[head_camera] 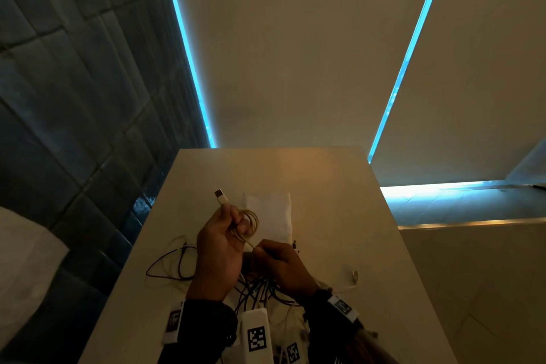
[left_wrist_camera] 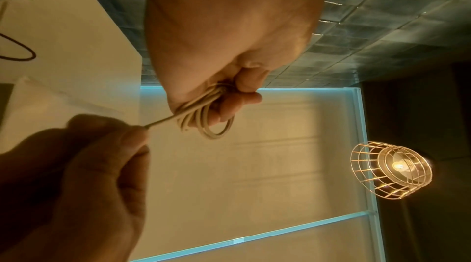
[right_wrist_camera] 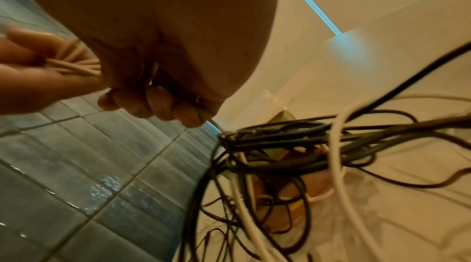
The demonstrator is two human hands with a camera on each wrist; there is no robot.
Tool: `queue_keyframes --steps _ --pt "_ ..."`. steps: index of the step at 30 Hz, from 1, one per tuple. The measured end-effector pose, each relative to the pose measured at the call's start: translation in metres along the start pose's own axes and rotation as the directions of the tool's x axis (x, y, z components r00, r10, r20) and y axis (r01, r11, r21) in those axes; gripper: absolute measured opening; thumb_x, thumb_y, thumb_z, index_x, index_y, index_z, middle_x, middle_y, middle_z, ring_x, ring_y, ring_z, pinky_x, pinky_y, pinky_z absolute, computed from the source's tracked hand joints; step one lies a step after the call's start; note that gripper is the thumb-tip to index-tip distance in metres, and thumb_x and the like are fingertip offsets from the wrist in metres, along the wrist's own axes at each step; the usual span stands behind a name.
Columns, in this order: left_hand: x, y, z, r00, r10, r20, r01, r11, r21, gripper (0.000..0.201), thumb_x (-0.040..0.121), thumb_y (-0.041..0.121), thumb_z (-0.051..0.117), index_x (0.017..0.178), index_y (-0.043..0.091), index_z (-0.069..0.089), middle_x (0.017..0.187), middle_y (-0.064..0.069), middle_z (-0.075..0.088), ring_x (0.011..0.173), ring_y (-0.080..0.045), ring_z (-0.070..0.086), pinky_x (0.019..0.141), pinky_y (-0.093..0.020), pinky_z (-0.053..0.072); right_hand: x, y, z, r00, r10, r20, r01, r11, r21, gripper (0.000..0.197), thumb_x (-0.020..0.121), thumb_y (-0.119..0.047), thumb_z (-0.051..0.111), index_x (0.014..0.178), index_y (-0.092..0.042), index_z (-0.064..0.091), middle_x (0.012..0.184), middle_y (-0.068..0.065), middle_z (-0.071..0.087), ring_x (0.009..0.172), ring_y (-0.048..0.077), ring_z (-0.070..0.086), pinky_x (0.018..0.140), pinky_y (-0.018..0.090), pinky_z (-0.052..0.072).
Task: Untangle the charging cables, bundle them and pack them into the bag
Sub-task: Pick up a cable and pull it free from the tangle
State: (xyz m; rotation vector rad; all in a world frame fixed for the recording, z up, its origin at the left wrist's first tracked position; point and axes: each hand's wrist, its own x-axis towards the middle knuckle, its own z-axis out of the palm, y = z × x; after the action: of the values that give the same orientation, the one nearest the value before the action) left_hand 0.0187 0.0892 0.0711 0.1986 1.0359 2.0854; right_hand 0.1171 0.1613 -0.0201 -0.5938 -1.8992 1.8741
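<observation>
We see a smooth, matt, pale table (head_camera: pixel 339 192) with square edges, set against a wall of glossy dark tiles (head_camera: pixel 74 97) on the left and plain cream panels split by thin blue light strips (head_camera: pixel 410 50). In the left wrist view a round wire-cage lamp (left_wrist_camera: pixel 391 169) glows.

The coil (head_camera: pixel 249 220) is a thin, round, cream-white cable wound into several small loops, with a white USB plug (head_camera: pixel 221 196) standing out at 11 o'clock from it. The left hand (head_camera: pixel 220 248) has its fingers curled through the loops and grips them. One straight strand runs from the coil toward 5 o'clock into the right hand (head_camera: pixel 283 263), which pinches it between thumb and curled fingers, just beside the left hand.

Below both hands, at 6 o'clock, the tangle (head_camera: pixel 260 289) of thin black and white cables lies loose on the table, with black loops spreading out to 9 o'clock. In the right wrist view the pinched strand leads down into this tangle (right_wrist_camera: pixel 280 151).

The bag (head_camera: pixel 270 216), a flat, white, soft-looking rectangle, lies on the table at 1 o'clock from the hands, just behind the coil.
</observation>
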Motion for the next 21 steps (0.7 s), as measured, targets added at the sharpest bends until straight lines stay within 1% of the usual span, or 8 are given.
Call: queue_keyframes --steps 2,5,8,12,15,17,19,21 --pt "-0.001 0.002 0.000 1.000 0.024 0.005 -0.024 1.000 0.020 0.033 0.101 0.016 0.030 0.071 0.010 0.042 0.054 0.003 0.040 0.047 -0.010 0.039 0.058 -0.027 0.030 -0.002 0.010 -0.002 1.000 0.010 -0.014 -0.011 0.997 -0.070 0.033 0.098 -0.017 0.051 0.066 -0.021 0.055 0.055 -0.015 0.056 0.055 -0.004 0.048 0.059 0.015 0.039" --pt "-0.002 0.002 -0.001 0.999 0.036 0.006 -0.036 0.999 0.041 0.034 0.101 0.017 0.030 0.070 0.010 0.042 0.054 0.003 0.038 0.046 -0.009 0.036 0.057 -0.026 0.029 -0.008 0.014 -0.004 0.999 0.021 -0.029 -0.024 0.994 -0.102 0.034 0.099 -0.008 0.049 0.066 -0.013 0.052 0.053 -0.020 0.059 0.056 -0.009 0.054 0.059 0.008 0.040" --pt "-0.002 -0.001 -0.004 1.000 0.025 0.001 -0.025 0.996 0.090 0.033 0.101 0.017 0.032 0.070 0.010 0.044 0.058 0.003 0.037 0.046 -0.009 0.032 0.054 -0.025 0.030 -0.010 0.014 -0.005 1.000 0.006 -0.021 -0.009 0.990 -0.141 0.036 0.099 -0.005 0.048 0.064 -0.016 0.050 0.053 -0.022 0.059 0.055 -0.011 0.054 0.058 0.006 0.040" --pt "-0.003 0.001 -0.004 1.000 0.022 0.006 -0.022 0.990 0.138 0.033 0.101 0.017 0.033 0.071 0.010 0.045 0.058 0.003 0.037 0.045 -0.009 0.029 0.049 -0.023 0.030 -0.010 0.026 -0.004 0.997 -0.037 -0.065 0.022 0.977 -0.212 0.032 0.095 -0.034 0.051 0.064 -0.029 0.052 0.056 -0.014 0.050 0.056 -0.003 0.046 0.059 0.012 0.036" --pt "-0.004 0.002 -0.002 1.000 0.024 -0.009 -0.023 0.992 0.123 0.034 0.101 0.017 0.034 0.070 0.009 0.046 0.055 0.004 0.039 0.041 -0.006 0.028 0.041 -0.019 0.031 -0.012 0.035 -0.005 0.995 -0.066 -0.074 0.042 0.957 -0.288 0.030 0.095 -0.034 0.048 0.065 -0.036 0.053 0.059 -0.018 0.054 0.058 -0.002 0.049 0.058 0.011 0.036" --pt "-0.004 0.004 -0.001 1.000 0.012 -0.020 -0.010 0.995 0.095 0.034 0.101 0.018 0.034 0.070 0.009 0.046 0.054 0.003 0.040 0.038 -0.005 0.029 0.038 -0.017 0.030 -0.012 0.043 -0.006 0.996 -0.050 -0.072 0.026 0.952 -0.306 0.029 0.097 -0.031 0.047 0.072 -0.027 0.061 0.069 -0.014 0.061 0.064 0.002 0.055 0.061 0.018 0.042" --pt "-0.004 0.006 -0.001 1.000 0.010 -0.024 -0.008 0.998 0.062 0.033 0.101 0.017 0.033 0.071 0.009 0.046 0.054 0.003 0.041 0.038 -0.005 0.030 0.036 -0.015 0.030 -0.012 0.048 -0.005 0.996 -0.021 -0.084 -0.005 0.954 -0.299 0.034 0.098 -0.033 0.045 0.087 -0.010 0.067 0.082 0.001 0.066 0.074 0.015 0.060 0.067 0.028 0.047" --pt "-0.005 0.007 0.000 0.999 0.032 -0.022 -0.031 0.999 0.045 0.034 0.101 0.017 0.033 0.070 0.010 0.046 0.054 0.003 0.041 0.038 -0.006 0.031 0.037 -0.017 0.032 -0.012 0.050 -0.006 0.997 -0.011 -0.080 -0.014 0.955 -0.295 0.033 0.100 -0.028 0.044 0.088 -0.006 0.066 0.081 0.006 0.065 0.074 0.013 0.060 0.068 0.026 0.046"
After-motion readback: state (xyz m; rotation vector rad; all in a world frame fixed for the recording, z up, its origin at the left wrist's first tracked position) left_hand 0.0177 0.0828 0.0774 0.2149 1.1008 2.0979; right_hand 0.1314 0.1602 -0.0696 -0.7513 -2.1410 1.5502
